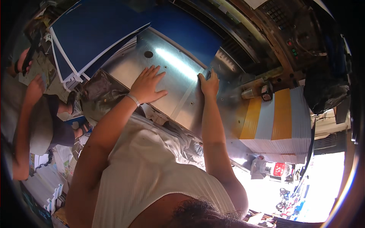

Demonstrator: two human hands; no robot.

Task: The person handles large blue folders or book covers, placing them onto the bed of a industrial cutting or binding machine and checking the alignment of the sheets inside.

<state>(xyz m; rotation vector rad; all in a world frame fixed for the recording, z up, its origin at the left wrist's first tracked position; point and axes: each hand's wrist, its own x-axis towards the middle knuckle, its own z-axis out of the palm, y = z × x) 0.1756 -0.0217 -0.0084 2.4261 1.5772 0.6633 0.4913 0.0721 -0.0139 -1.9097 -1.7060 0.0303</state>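
Dark blue sheet (186, 34) lies at the far side of the metal table (175, 95), partly under the machine's dark front, with its near corner pointing back toward the person. The right hand (209, 84) is at that corner: its fingertips are right beside the blue edge, while the thumb sticks out to the left over the bare metal. Thumb and fingers form a narrow gap; whether they pinch the sheet or only push against it, I cannot tell.

The left hand (147, 85) is palm down over the metal, its 4 fingers and thumb spread wide, holding nothing visible. Its fingertips point away from the person and are well apart from the blue sheet. A light band (133, 99) circles the left wrist.

Beyond the left hand, a stack of blue sheets with white edges (97, 34) overhangs the table's left end. To the right of the right forearm stands a pile with 2 yellow stripes (282, 114). At far left, a co-worker's hand (35, 89) shows.
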